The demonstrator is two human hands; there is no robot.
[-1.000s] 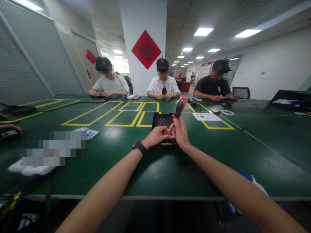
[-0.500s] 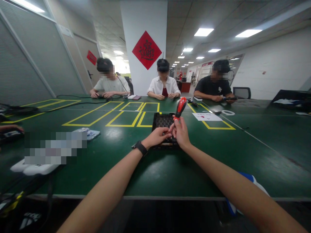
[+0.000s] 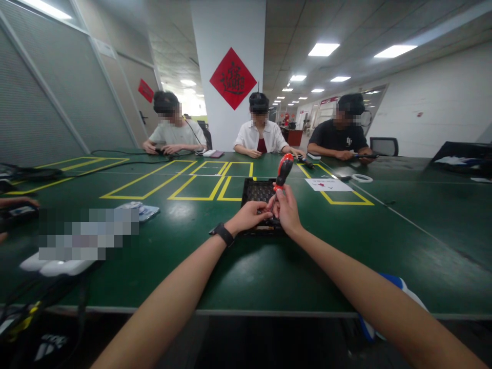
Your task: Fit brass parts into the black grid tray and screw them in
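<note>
My right hand (image 3: 286, 210) is closed around the lower part of a red and black screwdriver (image 3: 283, 171) whose handle sticks up and leans right. Its tip points down among my fingers, over a black tray (image 3: 258, 192) on the green table (image 3: 269, 266). My left hand (image 3: 248, 215), with a black watch on the wrist, has its fingers pinched at the tip of the screwdriver, over the near end of the tray. What the fingers pinch is too small to make out.
Three people sit across the table. A white sheet (image 3: 327, 184) and a white tape ring (image 3: 362, 178) lie at the right. Yellow rectangles (image 3: 200, 187) mark the tabletop. White devices (image 3: 54, 266) and cables lie at the left, near someone's hand (image 3: 15, 202).
Both hands stay at the tray with the screwdriver. The handle has only shifted slightly.
</note>
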